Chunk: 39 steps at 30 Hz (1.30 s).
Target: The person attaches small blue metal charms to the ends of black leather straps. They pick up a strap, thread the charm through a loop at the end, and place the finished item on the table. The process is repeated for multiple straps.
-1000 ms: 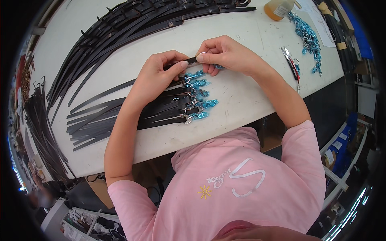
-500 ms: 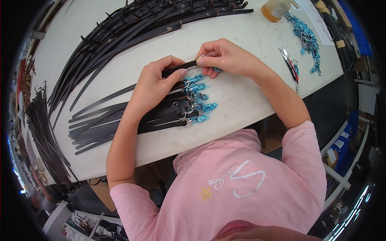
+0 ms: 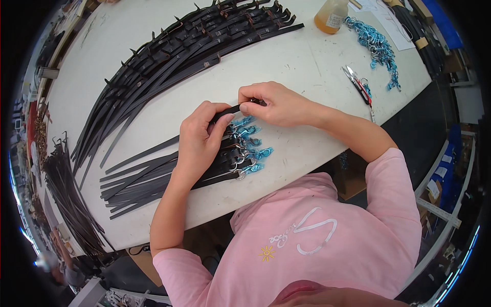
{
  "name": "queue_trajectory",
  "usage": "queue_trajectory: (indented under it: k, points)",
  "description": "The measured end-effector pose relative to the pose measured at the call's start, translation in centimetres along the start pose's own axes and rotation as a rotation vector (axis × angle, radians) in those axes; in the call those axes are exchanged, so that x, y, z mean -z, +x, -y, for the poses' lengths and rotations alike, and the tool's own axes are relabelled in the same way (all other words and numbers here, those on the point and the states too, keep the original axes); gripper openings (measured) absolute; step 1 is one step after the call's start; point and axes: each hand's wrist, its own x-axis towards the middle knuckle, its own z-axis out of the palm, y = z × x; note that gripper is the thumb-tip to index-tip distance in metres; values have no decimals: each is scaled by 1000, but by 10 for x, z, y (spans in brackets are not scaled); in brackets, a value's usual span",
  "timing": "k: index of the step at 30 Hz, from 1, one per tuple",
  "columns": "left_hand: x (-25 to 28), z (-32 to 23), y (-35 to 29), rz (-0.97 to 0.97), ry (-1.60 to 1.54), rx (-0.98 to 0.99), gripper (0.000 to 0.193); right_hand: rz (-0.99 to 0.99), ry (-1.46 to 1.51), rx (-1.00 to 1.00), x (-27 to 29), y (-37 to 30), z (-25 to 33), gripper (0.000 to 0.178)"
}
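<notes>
My left hand point(image 3: 200, 134) is closed on a black strap point(image 3: 233, 109), thumb on top. My right hand point(image 3: 276, 104) pinches the same strap farther right, near its end; a dark piece of it shows beyond the curled fingers. Whether a metal ring sits under those fingers is hidden. Just below and to the left lies a bundle of finished-looking black straps point(image 3: 139, 190), fanned out on the table. Metal rings and snap hooks wrapped in blue film point(image 3: 263, 153) sit at the bundle's right ends, below my hands.
A large pile of black straps point(image 3: 169, 56) curves across the far left of the white table point(image 3: 302, 66). Thin black strips point(image 3: 71, 197) lie near left. At far right are a bottle of amber liquid point(image 3: 330, 18), blue-wrapped hooks point(image 3: 376, 43) and red-handled snips point(image 3: 360, 89).
My right hand has turned over the strap's end, and the metal ring seen at its fingertips is now hidden. The whole view has shifted, with the table appearing lower.
</notes>
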Motion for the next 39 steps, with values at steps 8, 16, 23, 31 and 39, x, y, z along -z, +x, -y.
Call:
queue_trajectory:
  k: [8, 16, 23, 31, 39]
  points:
    - [1, 0, -2, -1, -16, 21, 14, 95, 300, -90, 9, 2, 1, 23]
    - [-3, 13, -8, 2, -28, 28, 13, -13, 114, -2, -7, 3, 1, 24]
    - [9, 19, -13, -62, -24, 61, 15, 27, 318, -52, 9, 5, -6, 28]
    - [9, 18, -14, -43, 22, 52, 16, 72, 217, -46, 12, 8, -13, 23]
    - [12, 18, -11, -29, 44, 50, 16, 73, 254, -60, 15, 9, -12, 24]
